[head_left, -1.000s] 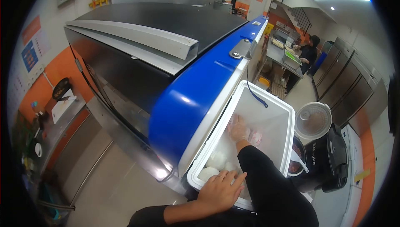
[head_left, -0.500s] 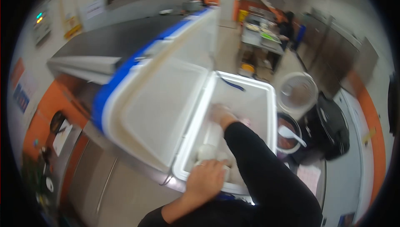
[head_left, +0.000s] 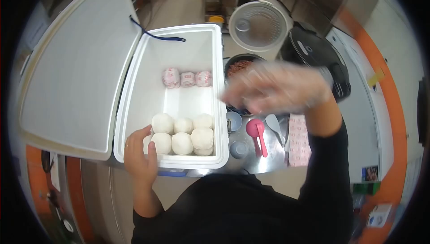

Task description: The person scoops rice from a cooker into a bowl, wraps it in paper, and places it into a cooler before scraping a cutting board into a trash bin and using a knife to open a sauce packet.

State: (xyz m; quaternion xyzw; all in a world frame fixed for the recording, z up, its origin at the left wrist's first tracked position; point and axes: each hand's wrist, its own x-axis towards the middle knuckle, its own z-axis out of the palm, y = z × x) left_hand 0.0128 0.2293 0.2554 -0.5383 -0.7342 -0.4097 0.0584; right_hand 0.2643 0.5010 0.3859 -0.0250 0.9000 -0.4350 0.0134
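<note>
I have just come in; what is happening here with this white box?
A person works at an open white box. The left hand is at its near left corner, beside white balls. The gloved right hand, blurred, is raised partly over reddish-brown food to the right; whether it holds anything is unclear. Three wrapped bundles lie farther inside.

The cooler (head_left: 172, 160) looks smooth plastic, its white balls (head_left: 182, 143) matt, 3 bundles (head_left: 188, 79) paper-wrapped, the counter (head_left: 274, 155) glossy metal.

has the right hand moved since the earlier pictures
Yes, to the right: the right hand was down inside the white cooler; now it is out of it, mostly to the right of the cooler's right rim.
</note>
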